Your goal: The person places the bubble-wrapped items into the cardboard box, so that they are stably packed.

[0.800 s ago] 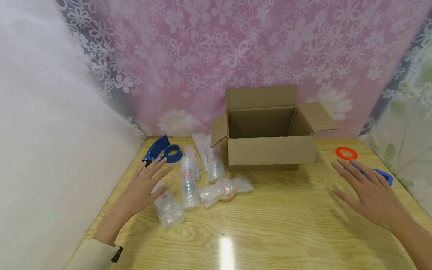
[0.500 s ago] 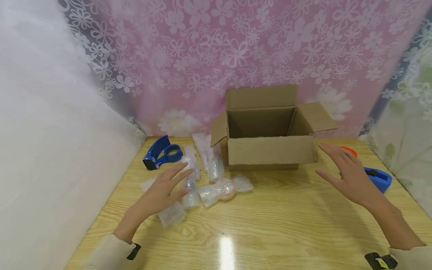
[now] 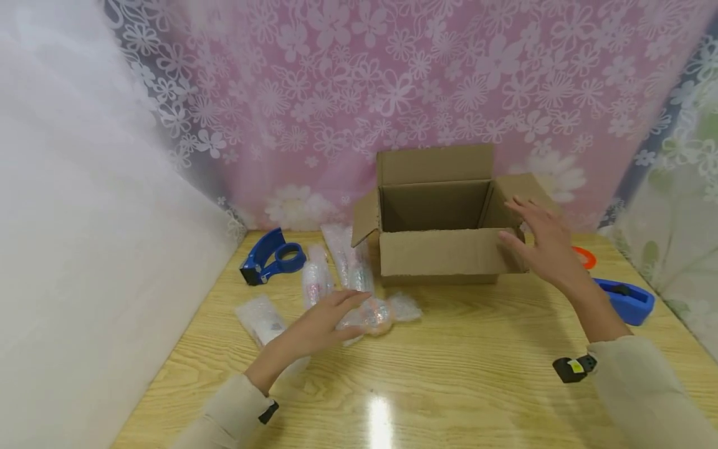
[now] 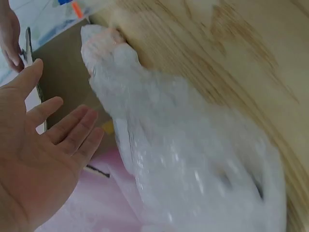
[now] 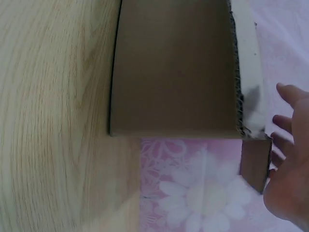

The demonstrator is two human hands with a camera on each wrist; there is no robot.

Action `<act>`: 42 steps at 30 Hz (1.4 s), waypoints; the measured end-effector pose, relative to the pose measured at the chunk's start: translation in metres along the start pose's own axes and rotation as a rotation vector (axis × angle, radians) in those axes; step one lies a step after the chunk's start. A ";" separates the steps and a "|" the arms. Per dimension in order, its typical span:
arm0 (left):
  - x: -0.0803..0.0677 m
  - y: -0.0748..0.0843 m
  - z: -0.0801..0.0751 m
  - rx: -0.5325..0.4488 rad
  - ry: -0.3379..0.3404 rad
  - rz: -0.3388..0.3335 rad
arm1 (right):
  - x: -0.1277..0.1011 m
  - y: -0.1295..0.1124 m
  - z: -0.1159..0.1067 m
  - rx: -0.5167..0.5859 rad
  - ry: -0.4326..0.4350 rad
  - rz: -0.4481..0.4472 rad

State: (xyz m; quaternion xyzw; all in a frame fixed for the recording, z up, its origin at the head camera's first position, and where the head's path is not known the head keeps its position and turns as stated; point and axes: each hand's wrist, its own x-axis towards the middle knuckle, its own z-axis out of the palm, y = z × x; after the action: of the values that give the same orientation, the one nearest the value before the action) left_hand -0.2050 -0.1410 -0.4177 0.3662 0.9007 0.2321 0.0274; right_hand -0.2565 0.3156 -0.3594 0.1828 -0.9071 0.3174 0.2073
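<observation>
An open cardboard box (image 3: 443, 252) stands at the back of the wooden table with its flaps spread. My right hand (image 3: 543, 248), fingers extended, hovers by the box's front right corner and hides part of the right flap; in the right wrist view this hand (image 5: 293, 150) is beside the box edge, contact unclear. Over the bubble-wrapped items my left hand (image 3: 316, 329) reaches rightward with loose, straight fingers, holding nothing. Partly behind it lies a round orange-tinted bubble-wrapped item (image 3: 378, 315). A long bubble-wrapped item (image 3: 316, 280) and a flat bubble-wrapped packet (image 3: 261, 317) lie around that hand.
A blue tape dispenser (image 3: 272, 257) lies at the table's back left. On the right are an orange ring (image 3: 586, 257), partly behind the right arm, and a blue tool (image 3: 628, 302). More bubble-wrapped items (image 3: 359, 274) lie left of the box. A floral curtain (image 3: 314, 112) hangs behind.
Both hands have moved inward: the left rightward over the bubble-wrapped items, the right leftward and up to the box's front right corner. The box and the other things stay where they were.
</observation>
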 end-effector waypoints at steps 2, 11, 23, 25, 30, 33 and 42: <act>0.006 0.001 0.007 0.005 -0.020 -0.004 | 0.002 0.003 0.003 -0.026 -0.017 0.047; 0.022 0.000 0.022 0.016 -0.036 -0.076 | -0.002 0.010 0.014 -0.026 0.053 0.079; 0.040 0.003 0.030 0.100 -0.080 -0.189 | -0.004 0.015 0.024 0.144 0.141 0.121; 0.041 0.003 0.031 0.109 -0.082 -0.203 | -0.003 0.012 0.025 0.181 0.131 0.133; 0.042 0.003 0.031 0.078 -0.077 -0.207 | -0.001 0.011 0.028 0.276 0.132 0.168; 0.044 0.003 0.032 0.062 -0.064 -0.207 | 0.002 0.015 0.031 0.267 0.186 0.160; 0.040 0.007 0.033 0.047 -0.044 -0.181 | 0.001 0.017 0.044 0.374 0.263 0.159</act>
State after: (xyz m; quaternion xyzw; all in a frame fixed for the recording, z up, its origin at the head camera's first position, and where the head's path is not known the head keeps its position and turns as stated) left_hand -0.2223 -0.0971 -0.4392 0.2891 0.9344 0.1995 0.0596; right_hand -0.2766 0.2993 -0.3983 0.1032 -0.8095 0.5161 0.2604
